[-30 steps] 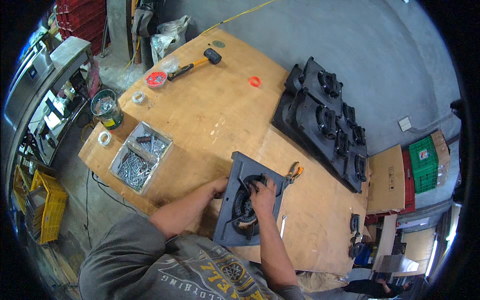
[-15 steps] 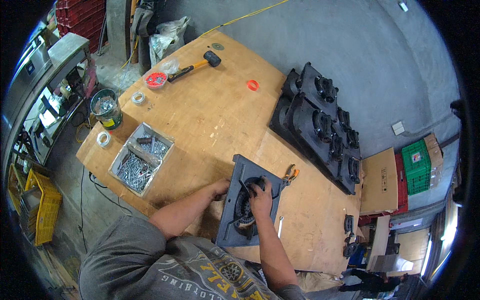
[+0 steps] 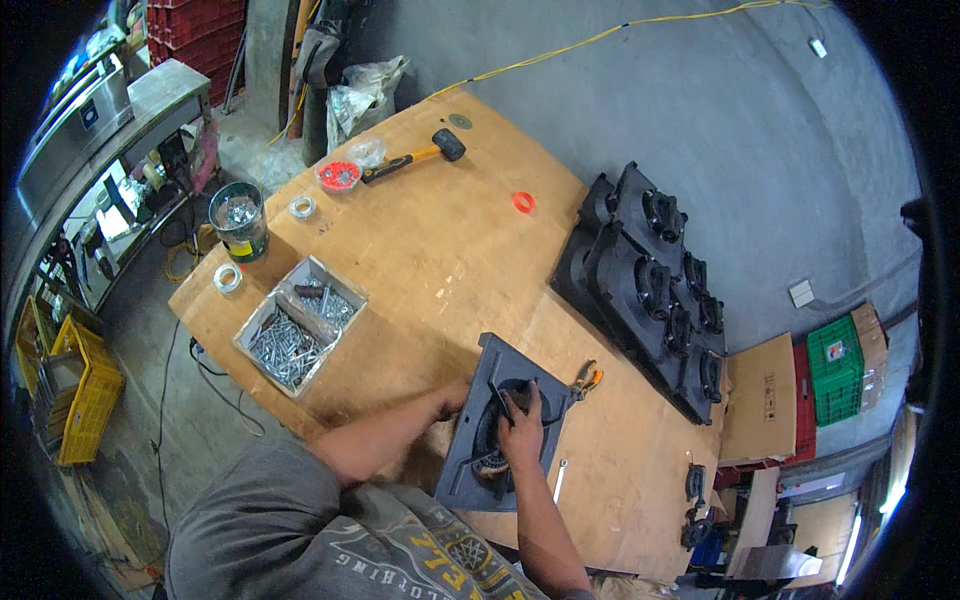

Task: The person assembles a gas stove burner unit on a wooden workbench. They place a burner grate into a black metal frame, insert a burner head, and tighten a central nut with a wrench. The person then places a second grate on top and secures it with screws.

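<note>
A dark cast-iron gas stove frame (image 3: 510, 362) stands tilted on the wooden table, close to my body. Inside its opening sits a round black burner (image 3: 487, 435). My right hand (image 3: 520, 437) reaches over the frame, its fingers curled onto the burner's upper part. At the frame's left edge is my left hand (image 3: 454, 399); its fingers are hidden behind the frame. Pliers with orange handles (image 3: 587, 380) lie just right of the frame. Nearer to my right forearm lies a slim silver wrench (image 3: 560, 480).
A divided box of bolts (image 3: 285, 345) stands on the left, near a bucket of hardware (image 3: 240, 222). Farther back lie a rubber mallet (image 3: 420, 157), a tub of red parts (image 3: 338, 177) and an orange ring (image 3: 524, 203). Several black stove frames (image 3: 640, 290) lean together along the right edge.
The whole view has shifted, so the table and its things appear lower in the picture. My hands stay at the frame and burner, with the right fingers slightly shifted.
</note>
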